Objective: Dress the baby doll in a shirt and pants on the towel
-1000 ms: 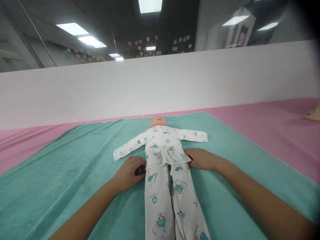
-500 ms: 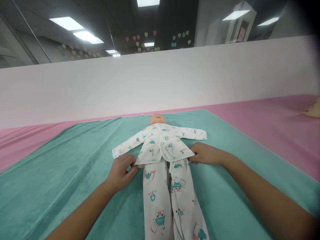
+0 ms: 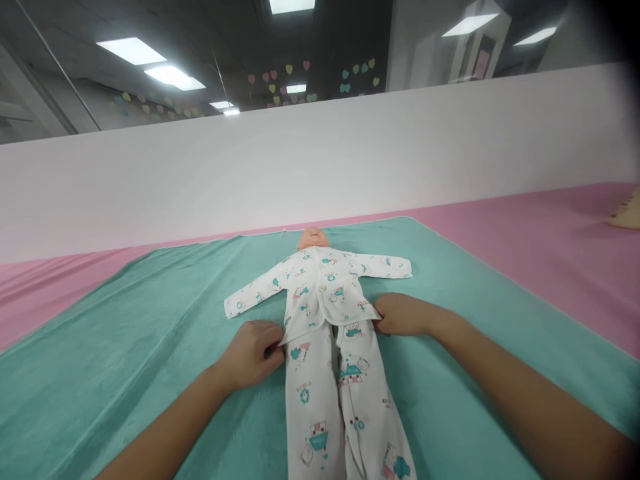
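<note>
A baby doll [image 3: 313, 238] lies on its back, its head at the far end and its arms inside the sleeves. It wears a white printed baby shirt [image 3: 325, 287], buttoned at the chest, and matching printed pants [image 3: 313, 400]. My left hand [image 3: 255, 353] pinches the shirt's lower left corner beside the waist. At the lower right corner, my right hand [image 3: 400, 313] is closed on the hem, its fingertips partly hidden. The pants' lower ends run out of view at the bottom.
A teal blanket [image 3: 165, 333] lies under the doll, over a pink sheet [image 3: 540, 247]. Behind stands a white wall panel [image 3: 300, 167] with glass above it. A pale yellow object [image 3: 627, 212] is cut off at the right edge.
My left hand has drawn the shirt's left corner down and inward, toward the pants. My right hand has shifted slightly inward and down with its corner.
</note>
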Demonstrator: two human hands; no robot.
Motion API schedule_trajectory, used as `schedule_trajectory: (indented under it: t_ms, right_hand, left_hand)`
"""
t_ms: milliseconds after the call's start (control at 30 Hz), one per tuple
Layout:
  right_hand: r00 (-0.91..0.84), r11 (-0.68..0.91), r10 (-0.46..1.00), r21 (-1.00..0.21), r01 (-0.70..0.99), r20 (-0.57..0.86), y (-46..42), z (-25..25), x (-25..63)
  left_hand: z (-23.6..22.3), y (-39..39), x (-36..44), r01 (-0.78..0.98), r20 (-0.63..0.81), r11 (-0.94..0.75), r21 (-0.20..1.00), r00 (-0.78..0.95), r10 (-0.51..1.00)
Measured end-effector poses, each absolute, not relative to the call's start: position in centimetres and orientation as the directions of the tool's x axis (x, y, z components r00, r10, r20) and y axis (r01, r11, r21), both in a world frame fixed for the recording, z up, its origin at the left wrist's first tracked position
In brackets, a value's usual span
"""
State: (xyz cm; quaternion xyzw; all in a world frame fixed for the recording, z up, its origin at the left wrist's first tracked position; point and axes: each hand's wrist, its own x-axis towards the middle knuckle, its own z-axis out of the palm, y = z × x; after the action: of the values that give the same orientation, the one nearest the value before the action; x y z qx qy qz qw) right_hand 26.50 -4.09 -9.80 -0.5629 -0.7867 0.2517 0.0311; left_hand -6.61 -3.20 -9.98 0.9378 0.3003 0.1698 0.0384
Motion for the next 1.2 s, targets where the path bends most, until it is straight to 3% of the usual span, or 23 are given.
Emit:
schedule_trajectory:
  t_ms: [100, 267, 367, 500, 667, 733, 800, 900, 967, 1033, 1200]
  right_hand:
    - [-0.368, 0.256, 0.904, -0.413, 0.874, -0.219, -4.4, -9.6, 26.4]
    - [-0.404, 0.208, 0.864, -0.518, 0.830, -0.300, -5.2, -8.3, 26.3]
    - [-0.407, 0.203, 0.853, -0.512, 0.834, -0.326, -5.5, -7.8, 26.1]
    - [-0.411, 0.194, 0.820, -0.482, 0.854, -0.398, -5.9, -8.0, 25.3]
    - [-0.411, 0.197, 0.831, -0.493, 0.847, -0.375, -6.6, -7.5, 26.1]
    - [-0.406, 0.237, 0.866, -0.475, 0.847, -0.291, -6.7, -6.8, 27.2]
    - [-0.341, 0.265, 0.935, -0.449, 0.853, -0.095, -6.6, -6.1, 27.9]
    - [-0.169, 0.283, 0.950, -0.493, 0.822, 0.262, -6.2, -5.6, 27.2]
    - [-0.168, 0.379, 0.900, -0.531, 0.758, 0.402, -6.1, -5.9, 25.7]
    - [-0.253, 0.503, 0.836, -0.494, 0.710, 0.487, -6.2, -6.6, 23.8]
    - [-0.438, 0.655, 0.731, -0.360, 0.665, 0.523, -6.5, -8.8, 21.1]
  left_hand:
    - [-10.0, -3.0, -6.9, 0.571, 0.260, -0.793, 0.210, 0.750, 0.609]
    - [-10.1, -2.9, -6.8, 0.581, 0.246, -0.777, 0.241, 0.738, 0.628]
    - [-10.1, -2.9, -6.8, 0.589, 0.233, -0.769, 0.250, 0.734, 0.638]
    - [-10.1, -2.8, -6.8, 0.588, 0.240, -0.776, 0.226, 0.739, 0.630]
    - [-10.0, -2.9, -6.8, 0.602, 0.321, -0.779, 0.176, 0.712, 0.624]
    - [-9.9, -3.0, -6.7, 0.609, 0.375, -0.773, 0.181, 0.683, 0.626]
    - [-10.0, -3.2, -6.5, 0.597, 0.438, -0.783, 0.175, 0.665, 0.605]
    - [-10.4, -3.3, -6.2, 0.567, 0.551, -0.820, 0.076, 0.662, 0.509]
    - [-10.6, -3.4, -5.9, 0.548, 0.599, -0.837, -0.006, 0.672, 0.436]
    - [-10.8, -3.5, -5.7, 0.529, 0.613, -0.847, -0.056, 0.688, 0.389]
    - [-10.6, -4.3, -5.1, 0.516, 0.679, -0.855, -0.055, 0.647, 0.347]
